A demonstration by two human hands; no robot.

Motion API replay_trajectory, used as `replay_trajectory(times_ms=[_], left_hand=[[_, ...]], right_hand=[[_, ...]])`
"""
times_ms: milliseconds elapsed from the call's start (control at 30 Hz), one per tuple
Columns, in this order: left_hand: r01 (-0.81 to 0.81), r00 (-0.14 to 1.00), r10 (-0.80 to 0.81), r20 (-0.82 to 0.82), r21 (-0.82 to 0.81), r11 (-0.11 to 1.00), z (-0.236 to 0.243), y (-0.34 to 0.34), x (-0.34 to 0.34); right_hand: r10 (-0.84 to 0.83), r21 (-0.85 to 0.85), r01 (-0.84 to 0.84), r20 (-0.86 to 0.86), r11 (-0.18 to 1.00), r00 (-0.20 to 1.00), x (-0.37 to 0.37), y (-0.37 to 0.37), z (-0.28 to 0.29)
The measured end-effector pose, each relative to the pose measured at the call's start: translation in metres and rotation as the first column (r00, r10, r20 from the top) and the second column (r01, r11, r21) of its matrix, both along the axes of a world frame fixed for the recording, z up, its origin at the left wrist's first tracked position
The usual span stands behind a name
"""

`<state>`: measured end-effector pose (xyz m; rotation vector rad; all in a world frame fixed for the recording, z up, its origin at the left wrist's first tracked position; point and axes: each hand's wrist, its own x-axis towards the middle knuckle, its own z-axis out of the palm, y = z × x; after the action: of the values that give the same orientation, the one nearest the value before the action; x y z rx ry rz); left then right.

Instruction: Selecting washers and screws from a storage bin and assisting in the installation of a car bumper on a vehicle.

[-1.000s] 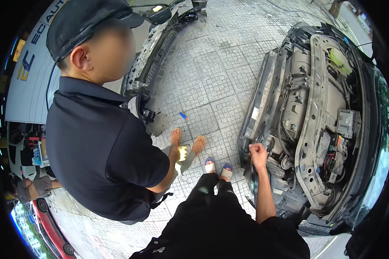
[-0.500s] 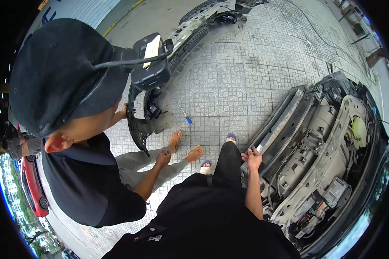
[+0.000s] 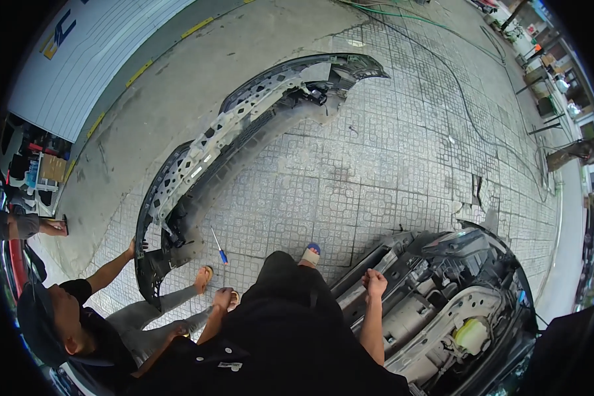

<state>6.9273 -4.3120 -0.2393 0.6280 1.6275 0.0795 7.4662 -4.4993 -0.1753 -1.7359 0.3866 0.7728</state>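
My right hand (image 3: pixel 375 282) is raised over the edge of a car's stripped front end (image 3: pixel 409 317), its fingers curled in; what they hold, if anything, is hidden. My left hand (image 3: pixel 223 299) hangs in front of my left side, near a co-worker's sandalled foot, with its fingers also curled. A detached car bumper (image 3: pixel 198 158), dark with a pale perforated inner strip, lies across the paving. The co-worker's hand (image 3: pixel 136 248) touches its near end. Between the bumper and my leg lies a screwdriver (image 3: pixel 222 254) with a blue handle.
The co-worker in a dark cap (image 3: pixel 39 323) crouches or bends at the lower left. Hoses (image 3: pixel 462 99) trail over the patterned tiles at the far right. Part of another person's leg (image 3: pixel 26 226) shows at the left edge, below stacked boxes (image 3: pixel 51 168).
My view has shifted, so the whole bumper now shows and the co-worker appears lower left. My left hand has come into view. The fingers of my right hand look more curled.
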Motion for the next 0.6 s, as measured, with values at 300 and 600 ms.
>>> replay_trajectory(times_ms=[300, 600], left_hand=[[0.021, 0.983, -0.075, 0.168, 0.302, 0.953, 0.014, 0.238, 0.47], [-0.098, 0.954, 0.009, 0.299, 0.283, 0.954, -0.006, 0.389, 0.793]], right_hand=[[0.232, 0.146, -0.259, 0.178, 0.955, 0.956, 0.372, 0.194, 0.108], [0.368, -0.028, -0.37, -0.058, 0.929, 0.928, 0.674, 0.28, 0.126]])
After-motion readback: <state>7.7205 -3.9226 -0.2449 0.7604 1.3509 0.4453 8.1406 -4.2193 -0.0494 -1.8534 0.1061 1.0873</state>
